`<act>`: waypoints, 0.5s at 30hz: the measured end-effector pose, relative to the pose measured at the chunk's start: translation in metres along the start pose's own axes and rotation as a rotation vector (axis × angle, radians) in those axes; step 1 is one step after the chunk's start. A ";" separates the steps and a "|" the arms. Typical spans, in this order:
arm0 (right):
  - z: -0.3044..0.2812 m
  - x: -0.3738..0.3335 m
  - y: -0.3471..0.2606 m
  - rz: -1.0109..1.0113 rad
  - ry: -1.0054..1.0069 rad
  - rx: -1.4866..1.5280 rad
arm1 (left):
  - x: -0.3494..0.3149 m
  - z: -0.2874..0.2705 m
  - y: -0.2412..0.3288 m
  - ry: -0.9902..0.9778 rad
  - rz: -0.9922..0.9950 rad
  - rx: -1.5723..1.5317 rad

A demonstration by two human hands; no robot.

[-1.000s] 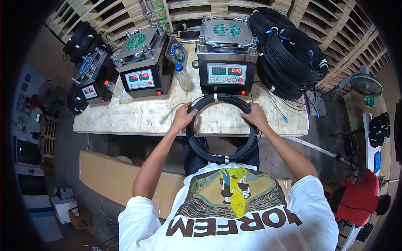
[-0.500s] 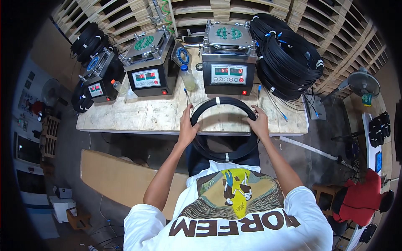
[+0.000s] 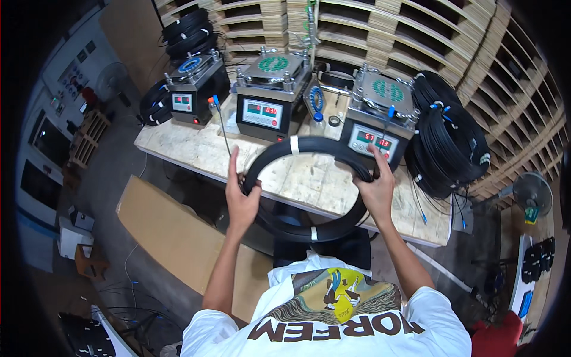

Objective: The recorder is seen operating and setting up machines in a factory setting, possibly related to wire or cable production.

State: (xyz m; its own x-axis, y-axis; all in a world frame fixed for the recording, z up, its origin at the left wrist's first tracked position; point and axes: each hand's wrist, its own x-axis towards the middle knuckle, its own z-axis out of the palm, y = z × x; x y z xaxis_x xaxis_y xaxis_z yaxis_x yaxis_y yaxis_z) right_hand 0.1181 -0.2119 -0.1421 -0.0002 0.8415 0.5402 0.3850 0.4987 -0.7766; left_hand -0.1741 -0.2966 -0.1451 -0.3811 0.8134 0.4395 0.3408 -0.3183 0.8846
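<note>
A coil of black cable (image 3: 333,149), bound with white ties, is held up between my hands above the front edge of the workbench. My left hand (image 3: 241,199) grips its left side, thumb inside the ring and fingers around the outside. On the opposite side my right hand (image 3: 379,190) holds it in the same way, with the index finger raised. A cable end with a blue-capped connector (image 3: 216,102) stands up beside my left hand. Another blue-capped connector (image 3: 391,112) rises above my right hand, in front of the right-hand machine. The lower ring hangs over my lap.
Three black polishing machines, left (image 3: 190,98), middle (image 3: 262,113) and right (image 3: 377,131), stand along the wooden workbench (image 3: 196,143). A blue-capped bottle (image 3: 317,125) sits between two of them. Large black cable coils (image 3: 446,143) lean at the right. A cardboard sheet (image 3: 166,220) lies below left.
My view has swung, so the bench now slants and its machines appear farther right. Both hands still hold the coil, which looks larger and nearer. The right machine's display has changed.
</note>
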 end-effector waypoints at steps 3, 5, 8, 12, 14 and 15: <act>0.043 0.057 -0.016 -0.090 0.013 -0.078 | 0.068 -0.025 0.009 -0.026 0.100 0.025; 0.073 0.092 -0.019 -0.001 0.010 0.003 | 0.121 -0.027 0.017 0.043 0.319 0.052; 0.115 0.141 -0.017 -0.017 0.018 0.050 | 0.197 -0.040 -0.002 0.066 0.274 0.054; 0.160 0.189 -0.009 -0.040 0.047 -0.002 | 0.285 -0.044 -0.047 -0.012 0.257 0.094; 0.176 0.205 0.000 0.000 0.027 -0.041 | 0.319 -0.038 -0.066 -0.051 0.265 0.072; 0.184 0.210 0.003 0.007 0.037 -0.050 | 0.333 -0.034 -0.077 -0.068 0.272 0.077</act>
State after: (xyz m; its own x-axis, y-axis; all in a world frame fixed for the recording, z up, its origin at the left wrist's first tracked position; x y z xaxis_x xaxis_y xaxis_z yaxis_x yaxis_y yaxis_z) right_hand -0.0504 0.0050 -0.0906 0.0367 0.8362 0.5471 0.4305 0.4809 -0.7639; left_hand -0.3568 -0.0180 -0.0611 -0.2096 0.7349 0.6450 0.4878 -0.4931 0.7203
